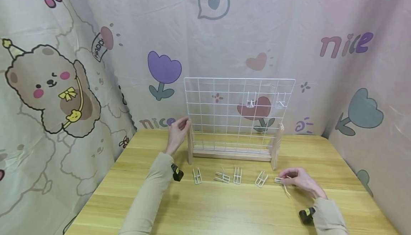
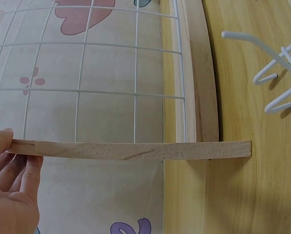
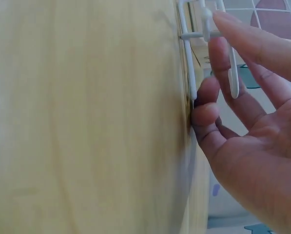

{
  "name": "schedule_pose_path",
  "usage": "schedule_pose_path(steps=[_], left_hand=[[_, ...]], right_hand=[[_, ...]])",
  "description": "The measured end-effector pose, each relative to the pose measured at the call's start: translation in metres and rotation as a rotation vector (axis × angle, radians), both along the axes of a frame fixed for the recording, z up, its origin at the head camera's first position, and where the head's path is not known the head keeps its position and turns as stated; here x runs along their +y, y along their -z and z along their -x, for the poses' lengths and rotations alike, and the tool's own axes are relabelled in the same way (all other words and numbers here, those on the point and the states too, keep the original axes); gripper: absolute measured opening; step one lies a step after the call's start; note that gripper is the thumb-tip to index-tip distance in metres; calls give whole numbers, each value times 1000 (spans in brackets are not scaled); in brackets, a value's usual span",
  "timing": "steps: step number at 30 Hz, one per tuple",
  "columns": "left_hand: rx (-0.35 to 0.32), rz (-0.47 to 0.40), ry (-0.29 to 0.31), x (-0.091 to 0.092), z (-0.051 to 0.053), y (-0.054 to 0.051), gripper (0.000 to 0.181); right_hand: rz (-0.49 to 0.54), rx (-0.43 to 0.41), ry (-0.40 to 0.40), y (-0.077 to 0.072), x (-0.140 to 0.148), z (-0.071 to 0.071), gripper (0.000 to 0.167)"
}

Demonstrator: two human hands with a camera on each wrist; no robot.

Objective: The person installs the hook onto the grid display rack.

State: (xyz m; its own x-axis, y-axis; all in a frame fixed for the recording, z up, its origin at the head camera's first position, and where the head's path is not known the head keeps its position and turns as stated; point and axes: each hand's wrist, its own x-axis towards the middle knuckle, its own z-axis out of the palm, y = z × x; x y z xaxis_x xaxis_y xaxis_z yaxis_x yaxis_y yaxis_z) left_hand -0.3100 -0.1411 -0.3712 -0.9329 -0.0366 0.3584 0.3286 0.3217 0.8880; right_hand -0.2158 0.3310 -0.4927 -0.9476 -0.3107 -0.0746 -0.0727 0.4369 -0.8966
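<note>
A white wire grid panel stands upright in a wooden stand. My left hand grips the upper end of the stand's left side post, with thumb and fingers on it; the left wrist view shows the same post lengthwise. At the table's right, my right hand pinches a white wire hook between thumb and fingers, low over the wood. Two similar hooks, one at the grid's right centre and one near its right edge, hang on the grid.
Several loose white hooks lie in a row before the stand, among them a left one, a middle one and a right one. A patterned curtain hangs behind the wooden table.
</note>
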Motion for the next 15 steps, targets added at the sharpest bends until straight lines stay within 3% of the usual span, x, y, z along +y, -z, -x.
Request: schedule_pose_path(steps=[3,6,15], left_hand=[[7,2,9,2,-11,-10,37],[22,0,17,3,-16,-13,36],[28,7,12,2,-15,-11,36]], right_hand=[[1,23,-7,1,2,-1,36],[-8,34,-4,1,4,-2,41],[-57,41,5,1,4,-4,35]])
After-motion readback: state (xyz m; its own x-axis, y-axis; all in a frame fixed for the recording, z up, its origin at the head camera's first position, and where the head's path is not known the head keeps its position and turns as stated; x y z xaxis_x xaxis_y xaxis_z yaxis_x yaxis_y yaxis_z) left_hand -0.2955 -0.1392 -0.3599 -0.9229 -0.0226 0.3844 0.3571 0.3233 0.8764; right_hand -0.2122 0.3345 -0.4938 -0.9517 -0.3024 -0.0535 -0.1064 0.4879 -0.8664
